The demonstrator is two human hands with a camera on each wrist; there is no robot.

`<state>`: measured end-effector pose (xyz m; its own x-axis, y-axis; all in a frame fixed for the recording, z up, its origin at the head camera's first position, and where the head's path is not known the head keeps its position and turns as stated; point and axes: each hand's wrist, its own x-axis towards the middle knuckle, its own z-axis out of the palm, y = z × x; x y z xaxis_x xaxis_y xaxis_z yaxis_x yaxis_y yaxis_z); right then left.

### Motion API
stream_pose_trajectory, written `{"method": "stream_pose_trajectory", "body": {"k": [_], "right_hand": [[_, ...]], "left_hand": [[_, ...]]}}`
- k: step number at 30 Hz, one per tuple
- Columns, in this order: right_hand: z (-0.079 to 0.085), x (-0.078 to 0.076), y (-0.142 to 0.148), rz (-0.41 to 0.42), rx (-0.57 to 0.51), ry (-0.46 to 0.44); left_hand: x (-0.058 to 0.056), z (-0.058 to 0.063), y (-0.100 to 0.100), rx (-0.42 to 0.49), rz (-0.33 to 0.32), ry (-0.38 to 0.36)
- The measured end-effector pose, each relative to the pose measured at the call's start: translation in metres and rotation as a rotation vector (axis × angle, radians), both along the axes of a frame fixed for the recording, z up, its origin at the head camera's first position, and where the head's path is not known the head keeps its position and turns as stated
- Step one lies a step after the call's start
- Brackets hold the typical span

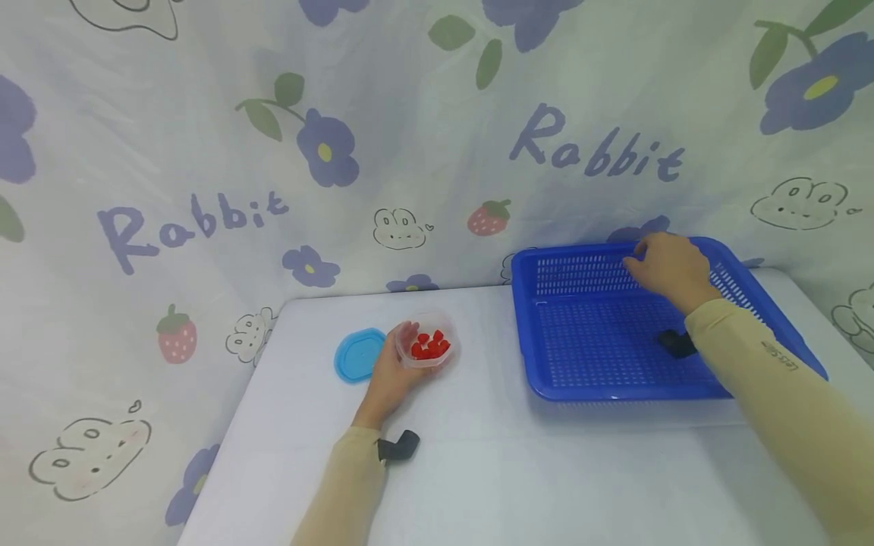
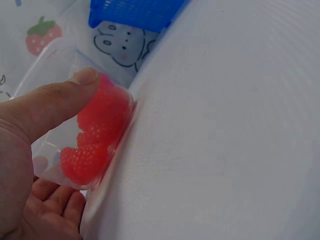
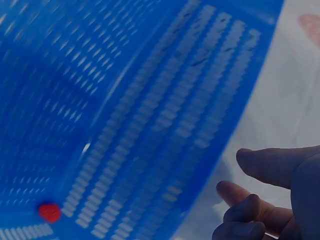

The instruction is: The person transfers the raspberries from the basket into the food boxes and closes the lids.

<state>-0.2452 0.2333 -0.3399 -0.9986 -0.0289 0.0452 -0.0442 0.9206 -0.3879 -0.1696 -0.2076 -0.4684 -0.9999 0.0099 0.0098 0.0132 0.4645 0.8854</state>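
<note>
My left hand (image 1: pixel 392 381) grips a small clear plastic tub (image 1: pixel 445 321) standing on the table. Its thumb lies along the tub's wall in the left wrist view, with the fingers on the other side. Several red raspberries (image 2: pixel 86 162) with bumpy skins lie in the bottom of the tub. Over the back rim of the blue plastic basket (image 1: pixel 536 356) hovers my right hand (image 1: pixel 674 267), its thumb and index finger apart and nothing between them. One small red piece (image 3: pixel 49 212) sits in a basket corner in the right wrist view; the head view does not show it.
A light blue lid (image 1: pixel 358 356) lies flat on the white table (image 1: pixel 478 470), just left of the tub. Behind the table hangs a patterned cloth (image 1: pixel 423 136) with flowers and rabbits. The basket's raised, slotted walls surround its floor on the right side.
</note>
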Motion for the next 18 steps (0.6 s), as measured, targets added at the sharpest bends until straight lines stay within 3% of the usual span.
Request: {"method": "stream_pose_trajectory", "body": {"k": [9, 18], "right_hand": [[-0.012, -0.009, 0.033, -0.049, 0.090, -0.146], [-0.027, -0.010, 0.046, -0.007, 0.141, -0.308]], "left_hand": [[-0.001, 0.001, 0.001, 0.007, -0.001, -0.008], [-0.001, -0.001, 0.000, 0.009, 0.000, 0.003]]}}
